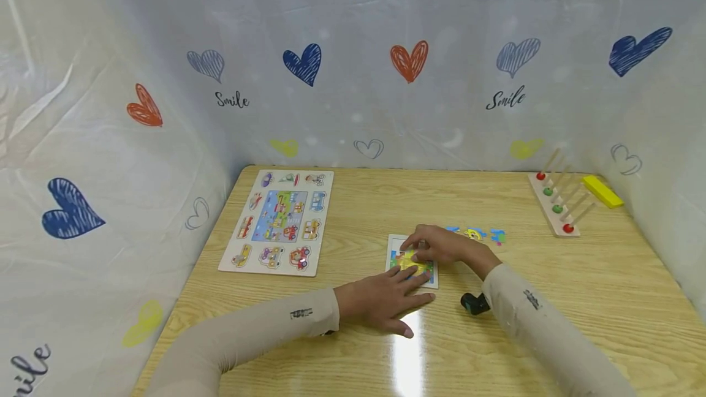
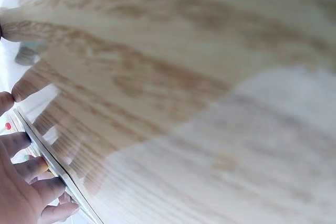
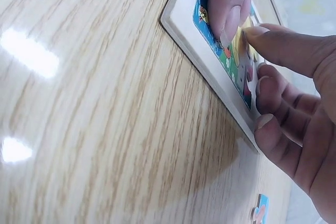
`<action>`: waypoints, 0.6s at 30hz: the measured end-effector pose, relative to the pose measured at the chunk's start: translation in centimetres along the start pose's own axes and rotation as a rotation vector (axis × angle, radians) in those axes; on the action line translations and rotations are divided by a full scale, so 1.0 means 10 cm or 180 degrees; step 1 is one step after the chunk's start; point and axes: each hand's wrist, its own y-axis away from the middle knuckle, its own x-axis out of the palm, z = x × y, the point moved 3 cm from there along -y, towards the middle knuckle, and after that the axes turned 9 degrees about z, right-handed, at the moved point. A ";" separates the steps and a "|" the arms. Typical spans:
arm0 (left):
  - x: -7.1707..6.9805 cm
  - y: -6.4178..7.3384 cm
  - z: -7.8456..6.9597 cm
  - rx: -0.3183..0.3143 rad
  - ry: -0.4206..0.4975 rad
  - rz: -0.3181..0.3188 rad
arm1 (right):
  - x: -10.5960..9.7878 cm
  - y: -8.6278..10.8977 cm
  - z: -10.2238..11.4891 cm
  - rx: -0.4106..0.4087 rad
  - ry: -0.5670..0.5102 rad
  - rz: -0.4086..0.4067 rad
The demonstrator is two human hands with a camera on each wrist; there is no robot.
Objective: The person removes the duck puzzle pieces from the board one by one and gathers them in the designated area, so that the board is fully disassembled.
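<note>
"What are the hands resting on?"

"A small, flat puzzle board (image 3: 197, 51), mid-table, with a smooth pale border, squared corners and a glossy printed picture in blue, green and yellow."

"And the left hand (image 1: 383, 302)?"

"Spread wide, fingers straight, pressing the board's near side and gripping nothing."

"The right hand (image 1: 441, 244)?"

"It arches over the far right of the board, fingers bent and thumb apart, tips at the board. I can't tell whether they pinch a piece."

"Any loose pieces?"

"Thin, knobbly-edged jigsaw pieces (image 1: 475, 234), mostly blue and yellow, lie just right of that hand."

"What surrounds them?"

"A shiny, wood-grained table (image 1: 358, 213). Far left, a larger white board (image 1: 323, 250) carries vehicle shapes around a printed scene. Far right, slim rods and round red and green beads sit on a pale rack (image 1: 553, 218), beside a yellow block (image 1: 603, 192)."
</note>
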 end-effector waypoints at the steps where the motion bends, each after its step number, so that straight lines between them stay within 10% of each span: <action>1: 0.00 0.00 0.00 -0.0001 0.0000 0.0006 | 0.00 0.00 0.00 -0.0014 0.0008 0.0013; 18: 0.00 -0.02 0.01 -0.0015 0.0026 0.0072 | 0.00 -0.01 0.08 0.0014 0.0100 0.0062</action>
